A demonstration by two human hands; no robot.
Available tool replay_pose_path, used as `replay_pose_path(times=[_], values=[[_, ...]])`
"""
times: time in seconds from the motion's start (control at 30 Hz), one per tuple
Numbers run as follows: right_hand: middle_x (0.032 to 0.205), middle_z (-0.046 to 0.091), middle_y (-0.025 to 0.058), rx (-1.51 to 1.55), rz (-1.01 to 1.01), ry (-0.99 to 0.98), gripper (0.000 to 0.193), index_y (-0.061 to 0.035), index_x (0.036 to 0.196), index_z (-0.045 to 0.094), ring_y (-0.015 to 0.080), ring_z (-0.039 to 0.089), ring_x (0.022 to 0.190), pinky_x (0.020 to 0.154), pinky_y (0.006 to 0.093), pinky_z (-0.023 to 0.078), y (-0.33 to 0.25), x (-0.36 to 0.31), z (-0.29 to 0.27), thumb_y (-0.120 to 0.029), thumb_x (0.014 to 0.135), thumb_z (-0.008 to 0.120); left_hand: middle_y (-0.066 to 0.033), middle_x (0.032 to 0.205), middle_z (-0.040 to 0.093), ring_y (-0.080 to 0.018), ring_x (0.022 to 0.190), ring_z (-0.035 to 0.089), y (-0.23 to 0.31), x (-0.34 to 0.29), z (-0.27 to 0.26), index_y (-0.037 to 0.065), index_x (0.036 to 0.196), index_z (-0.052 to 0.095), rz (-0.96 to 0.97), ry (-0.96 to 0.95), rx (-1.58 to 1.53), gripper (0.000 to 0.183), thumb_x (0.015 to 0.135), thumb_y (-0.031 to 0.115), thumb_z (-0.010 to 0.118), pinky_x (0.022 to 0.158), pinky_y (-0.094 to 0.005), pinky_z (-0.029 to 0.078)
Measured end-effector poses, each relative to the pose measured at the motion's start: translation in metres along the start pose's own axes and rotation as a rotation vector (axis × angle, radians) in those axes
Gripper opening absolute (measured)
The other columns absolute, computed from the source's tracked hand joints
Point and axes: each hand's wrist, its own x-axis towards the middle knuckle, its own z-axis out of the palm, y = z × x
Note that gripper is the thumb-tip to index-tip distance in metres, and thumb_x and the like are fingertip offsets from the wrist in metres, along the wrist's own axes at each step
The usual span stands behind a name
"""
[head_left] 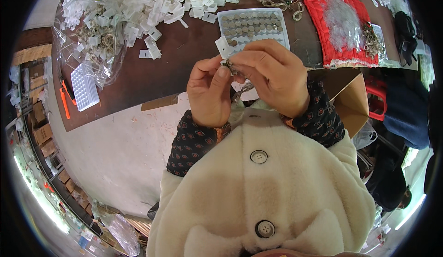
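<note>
A small white plastic tag with a tiny hole sticks up above my fingertips, in front of my chest. My left hand is closed, its thumb and index finger pinching a thin dark-and-beige cord at the tag's lower end. My right hand is closed too, its fingertips meeting the left ones at the base of the tag. The loose end of the cord hangs below, between my hands. Just beyond them lies a white tray with rows of round greyish discs. Fingers partly hide where the cord meets the tag.
A heap of white tags covers the far left of the brown table, beside a clear bag of cords. Orange-handled pliers and stacked white trays lie left. Right are a red cloth, a cardboard box and another person.
</note>
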Motion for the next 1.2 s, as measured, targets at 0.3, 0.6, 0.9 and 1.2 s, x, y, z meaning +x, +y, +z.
replay_pose_path(times=[0.3,0.6,0.9,1.2], values=[[0.090,0.066,0.0086,-0.032,-0.160,0.081,0.029,-0.0035,0.100,0.069,0.0255,0.065,0.080,0.067,0.0318,0.055,-0.007,0.000,0.000,0.007,0.074,0.067,-0.0125,0.106,0.068,-0.0220,0.083,0.065,0.003,-0.007,0.003,0.003,0.115,0.060,-0.068,-0.009,-0.061,0.019,0.096,0.003,0.059,0.075,-0.0344,0.055],[0.092,0.066,0.0082,-0.301,-0.035,0.098,0.034,-0.0073,0.104,0.072,0.0264,0.063,0.080,0.069,0.0342,0.053,0.032,-0.001,0.010,0.006,0.073,0.073,-0.0168,0.106,0.068,-0.0175,0.079,0.060,0.008,-0.005,-0.003,0.005,0.113,0.060,-0.030,0.091,-0.006,0.017,0.099,0.013,0.058,0.082,-0.0403,0.051],[0.090,0.063,0.0049,-0.401,-0.094,0.054,0.036,-0.0093,0.103,0.072,0.0255,0.060,0.079,0.067,0.0359,0.051,0.052,-0.003,0.023,0.002,0.070,0.074,-0.0166,0.107,0.068,-0.0184,0.080,0.061,0.008,-0.001,-0.011,0.004,0.116,0.057,-0.062,0.096,0.014,0.019,0.099,0.014,0.058,0.087,-0.0414,0.051],[0.085,0.067,0.0077,-0.119,-0.030,0.092,0.021,-0.0059,0.095,0.069,0.0275,0.064,0.076,0.067,0.0356,0.052,0.029,0.004,0.018,0.001,0.075,0.073,-0.0185,0.106,0.066,-0.0226,0.083,0.064,0.010,0.000,-0.008,0.003,0.112,0.057,-0.091,0.117,-0.072,0.017,0.096,0.005,0.060,0.080,-0.0398,0.053]])
